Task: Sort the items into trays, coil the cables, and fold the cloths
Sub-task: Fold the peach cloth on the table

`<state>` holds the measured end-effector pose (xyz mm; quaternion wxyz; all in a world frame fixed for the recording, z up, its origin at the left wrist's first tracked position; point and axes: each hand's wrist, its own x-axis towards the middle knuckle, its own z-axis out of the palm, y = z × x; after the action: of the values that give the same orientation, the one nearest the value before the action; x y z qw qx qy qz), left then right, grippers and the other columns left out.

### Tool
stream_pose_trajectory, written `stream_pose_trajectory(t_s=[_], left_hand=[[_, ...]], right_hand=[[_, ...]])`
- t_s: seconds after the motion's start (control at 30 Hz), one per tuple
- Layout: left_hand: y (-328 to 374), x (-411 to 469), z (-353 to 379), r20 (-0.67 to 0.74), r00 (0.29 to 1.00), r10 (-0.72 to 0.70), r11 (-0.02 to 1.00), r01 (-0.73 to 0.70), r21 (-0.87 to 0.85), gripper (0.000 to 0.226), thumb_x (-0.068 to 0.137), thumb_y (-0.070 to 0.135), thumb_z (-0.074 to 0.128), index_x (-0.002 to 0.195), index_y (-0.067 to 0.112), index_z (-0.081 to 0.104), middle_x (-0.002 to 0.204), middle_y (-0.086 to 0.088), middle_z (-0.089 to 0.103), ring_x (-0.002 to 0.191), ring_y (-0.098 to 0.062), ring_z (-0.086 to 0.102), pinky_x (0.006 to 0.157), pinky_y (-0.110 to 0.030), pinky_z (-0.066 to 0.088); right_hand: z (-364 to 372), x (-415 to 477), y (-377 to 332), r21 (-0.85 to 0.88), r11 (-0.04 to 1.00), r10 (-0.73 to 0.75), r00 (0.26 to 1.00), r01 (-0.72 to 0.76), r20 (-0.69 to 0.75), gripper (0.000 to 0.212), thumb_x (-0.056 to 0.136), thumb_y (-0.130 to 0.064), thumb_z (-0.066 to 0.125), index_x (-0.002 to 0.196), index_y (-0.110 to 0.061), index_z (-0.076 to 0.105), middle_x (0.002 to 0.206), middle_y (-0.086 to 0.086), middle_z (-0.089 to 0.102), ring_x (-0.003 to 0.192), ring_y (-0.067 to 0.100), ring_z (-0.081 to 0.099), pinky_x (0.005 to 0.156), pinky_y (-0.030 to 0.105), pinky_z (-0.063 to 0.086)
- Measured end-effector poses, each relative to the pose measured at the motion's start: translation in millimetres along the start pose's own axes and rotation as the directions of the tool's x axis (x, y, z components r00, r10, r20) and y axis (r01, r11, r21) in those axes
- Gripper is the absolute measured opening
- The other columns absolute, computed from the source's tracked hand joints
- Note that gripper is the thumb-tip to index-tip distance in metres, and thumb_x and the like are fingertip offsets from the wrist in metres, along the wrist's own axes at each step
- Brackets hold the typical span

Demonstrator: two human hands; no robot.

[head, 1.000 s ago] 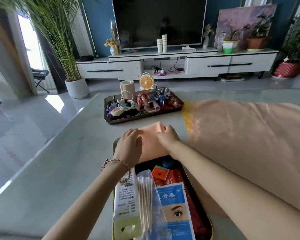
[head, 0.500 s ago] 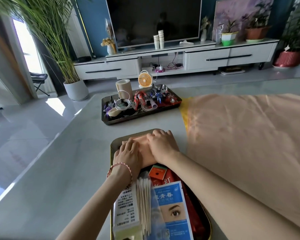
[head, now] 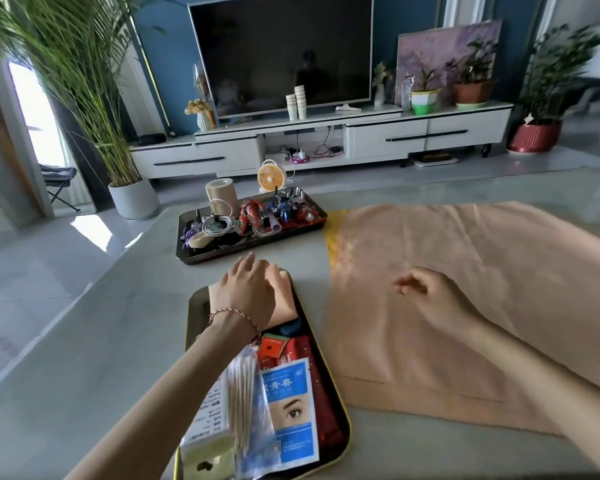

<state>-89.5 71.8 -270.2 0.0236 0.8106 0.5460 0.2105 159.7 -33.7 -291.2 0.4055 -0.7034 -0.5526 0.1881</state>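
In the lower middle of the frame, I see the near tray (head: pixel 196 306) lying lengthwise on the pale table (head: pixel 84 341). My left hand (head: pixel 246 292) rests flat on a small folded cloth (head: pixel 286 303) at the tray's far end, fingers spread and relaxed, a red cord bracelet (head: pixel 236 315) round the wrist. Below the folded cloth the same tray holds a red packet (head: pixel 312 351), a blue packet (head: pixel 290 410) printed with an eye, a clear bag of cotton swabs (head: pixel 243 393) and a white box (head: pixel 207 410) under my forearm.

To the right of centre, my right hand (head: pixel 426 292) is over the large peach cloth (head: pixel 482 271), which lies spread flat across the right half of the table just beside the tray. Its fingers are loosely curled and grip nothing that I can make out. The hand is blurred, so I cannot tell whether it touches the fabric.

Above centre, the far tray (head: pixel 222 252) sits apart from the near one. It carries a coiled white cable (head: pixel 217 225) on its left side and red and blue toy robots (head: pixel 278 211) on its right. Behind it stand a beige roll (head: pixel 220 192) and a small orange fan (head: pixel 270 176).
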Motion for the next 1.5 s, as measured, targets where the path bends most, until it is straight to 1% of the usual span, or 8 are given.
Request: stream_pose_trajectory(t_s=[0.13, 0.27, 0.4, 0.57, 0.97, 1.13, 1.23, 1.5], left_hand=[[76.0, -8.8, 2.6, 0.048, 0.96, 0.277, 0.957, -0.271, -0.101, 0.037, 0.093, 0.021, 0.048, 0.129, 0.019, 0.05, 0.141, 0.002, 0.043, 0.135, -0.016, 0.029, 0.111, -0.035, 0.02], [148.0, -37.9, 27.7, 0.374, 0.753, 0.542, 0.839, -0.46, -0.291, 0.044, 0.089, 0.035, 0.059, 0.13, 0.02, 0.051, 0.141, 0.001, 0.045, 0.135, -0.014, 0.031, 0.107, -0.023, 0.022], [174.6, -69.7, 60.7, 0.474, 0.639, 0.606, 0.795, -0.517, -0.317, 0.064, 0.08, 0.042, 0.068, 0.137, 0.025, 0.044, 0.15, 0.002, 0.032, 0.14, -0.012, 0.022, 0.11, -0.023, 0.016], [169.3, -76.3, 77.8, 0.369, 0.66, 0.654, 0.755, -0.596, -0.272, 0.051, 0.084, 0.051, 0.059, 0.131, 0.033, 0.049, 0.148, 0.009, 0.032, 0.136, -0.008, 0.027, 0.105, -0.019, 0.016], [177.3, -60.0, 62.7, 0.428, 0.64, 0.638, 0.766, -0.582, -0.273, 0.038, 0.09, 0.026, 0.058, 0.127, 0.019, 0.057, 0.135, 0.004, 0.053, 0.123, -0.009, 0.049, 0.092, 0.002, 0.019], [177.8, -47.3, 60.4, 0.459, 0.732, 0.503, 0.852, -0.508, -0.125, 0.037, 0.09, 0.01, 0.044, 0.121, 0.023, 0.06, 0.123, 0.0, 0.061, 0.114, -0.018, 0.054, 0.092, -0.024, 0.041], [175.9, -36.3, 55.8, 0.417, 0.812, 0.408, 0.906, -0.416, -0.076, 0.031, 0.091, 0.013, 0.043, 0.113, 0.024, 0.062, 0.108, -0.005, 0.065, 0.099, -0.024, 0.06, 0.075, -0.028, 0.047], [178.8, -14.8, 23.9, 0.472, 0.74, 0.478, 0.873, -0.461, -0.161, 0.027, 0.096, 0.009, 0.043, 0.113, 0.012, 0.064, 0.101, -0.005, 0.064, 0.093, -0.019, 0.056, 0.074, -0.02, 0.037]], right_hand=[[-47.2, -38.5, 40.7, 0.07, 0.992, 0.111, 0.993, -0.109, -0.036, 0.02, 0.084, 0.009, 0.058, 0.082, -0.01, 0.064, 0.091, 0.013, 0.067, 0.084, 0.021, 0.062, 0.079, 0.023, 0.043], [-79.0, -79.6, 61.2, 0.201, 0.966, 0.174, 0.985, -0.166, -0.021, 0.02, 0.083, 0.007, 0.061, 0.08, -0.012, 0.065, 0.093, 0.011, 0.066, 0.086, 0.019, 0.06, 0.076, 0.014, 0.044], [-89.4, -96.6, 63.5, -0.182, 0.982, 0.094, 0.969, -0.053, 0.228, 0.027, 0.077, -0.032, 0.074, 0.099, -0.018, 0.067, 0.107, -0.007, 0.058, 0.1, 0.007, 0.055, 0.092, 0.023, 0.042], [-85.1, -106.1, 66.7, -0.382, 0.905, -0.081, 0.959, 0.185, 0.273, 0.042, 0.076, -0.05, 0.067, 0.108, -0.023, 0.061, 0.112, -0.011, 0.05, 0.105, 0.007, 0.048, 0.092, 0.022, 0.038], [-104.3, -106.0, 68.0, -0.367, 0.926, -0.02, 0.98, 0.093, 0.199, 0.017, 0.092, -0.019, 0.049, 0.085, -0.01, 0.06, 0.092, 0.001, 0.059, 0.087, 0.018, 0.055, 0.078, 0.032, 0.044], [-113.0, -123.7, 77.6, -0.346, 0.938, 0.039, 0.992, 0.005, 0.118, 0.014, 0.086, -0.02, 0.056, 0.098, -0.025, 0.06, 0.097, -0.016, 0.057, 0.091, 0.008, 0.054, 0.073, 0.014, 0.04], [-116.4, -131.4, 85.1, -0.527, 0.849, 0.014, 0.995, 0.04, 0.099, 0.027, 0.085, -0.02, 0.051, 0.111, -0.019, 0.058, 0.112, -0.007, 0.057, 0.103, 0.014, 0.053, 0.084, 0.025, 0.042], [-160.3, -119.6, 69.1, -0.582, 0.808, 0.12, 0.993, -0.086, 0.021, 0.036, 0.09, -0.011, 0.049, 0.058, -0.019, 0.035, 0.058, -0.007, 0.042, 0.055, 0.011, 0.037, 0.054, 0.031, 0.025]])
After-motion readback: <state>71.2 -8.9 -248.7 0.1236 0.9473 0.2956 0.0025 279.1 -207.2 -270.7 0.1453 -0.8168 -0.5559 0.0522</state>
